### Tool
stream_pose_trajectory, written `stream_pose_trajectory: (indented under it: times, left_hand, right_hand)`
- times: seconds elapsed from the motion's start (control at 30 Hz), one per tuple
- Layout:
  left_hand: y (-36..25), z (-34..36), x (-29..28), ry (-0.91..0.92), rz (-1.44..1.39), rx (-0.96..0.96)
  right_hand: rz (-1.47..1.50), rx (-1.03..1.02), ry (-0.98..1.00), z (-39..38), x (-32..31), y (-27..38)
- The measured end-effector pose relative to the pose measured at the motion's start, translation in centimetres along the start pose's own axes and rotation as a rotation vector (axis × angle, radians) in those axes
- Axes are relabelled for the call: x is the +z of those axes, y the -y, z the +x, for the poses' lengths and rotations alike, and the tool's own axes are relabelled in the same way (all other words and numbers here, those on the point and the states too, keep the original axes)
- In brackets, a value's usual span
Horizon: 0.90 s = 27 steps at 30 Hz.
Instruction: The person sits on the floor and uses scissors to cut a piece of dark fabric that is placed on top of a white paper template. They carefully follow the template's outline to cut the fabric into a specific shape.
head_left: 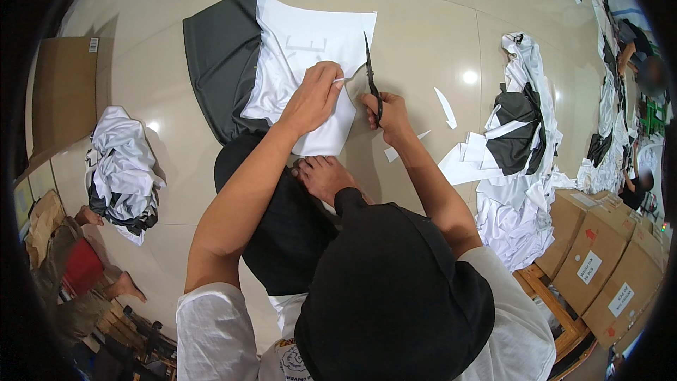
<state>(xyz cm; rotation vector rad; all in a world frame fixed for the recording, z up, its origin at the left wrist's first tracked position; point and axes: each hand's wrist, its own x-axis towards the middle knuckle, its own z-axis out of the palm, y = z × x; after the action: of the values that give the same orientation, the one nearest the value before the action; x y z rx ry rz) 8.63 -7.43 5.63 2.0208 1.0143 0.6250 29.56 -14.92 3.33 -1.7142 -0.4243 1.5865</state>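
A white and dark grey fabric panel (pixel 303 32) lies spread on the tiled floor in front of me. My left hand (pixel 315 97) pinches the white part near its curved right edge, the fingertips closed on the cloth. Dark-handled scissors (pixel 371 77) are in my right hand (pixel 386 111), just right of that edge. Their blades point away from me and look closed or nearly so. Faint grey lettering shows on the white cloth. One bare foot (pixel 328 178) rests at the fabric's near edge.
Thin white offcuts (pixel 446 107) lie right of the scissors. Beyond them is a long heap of white and dark cloth (pixel 518 127). Cardboard boxes (pixel 589 257) stand at the lower right. To the left are a bundled white garment pile (pixel 123 162), a brown carton (pixel 65 92) and another person's foot (pixel 125 287).
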Motion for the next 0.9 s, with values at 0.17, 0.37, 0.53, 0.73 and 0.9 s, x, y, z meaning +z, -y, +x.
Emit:
stream_pose_trajectory:
  times: [0.17,0.37,0.53,0.73,0.9]
  left_hand:
    - [0.1,-0.1,0.0,0.001,0.004,-0.009]
    - [0.2,-0.2,0.0,0.006,0.001,-0.009]
    - [0.0,-0.1,-0.3,0.031,-0.010,-0.011]
    - [0.1,-0.2,-0.2,0.012,-0.021,-0.021]
    - [0.1,-0.2,0.0,-0.004,-0.018,-0.007]
  right_hand:
    - [0.022,-0.007,0.005,-0.3,0.3,0.9]
    - [0.011,-0.003,-0.030,0.2,0.9,2.1]
    - [-0.005,-0.035,-0.023,1.2,0.9,1.9]
    - [0.029,-0.012,-0.022,1.2,1.5,2.8]
    - [0.035,0.007,-0.038,1.4,1.2,2.2]
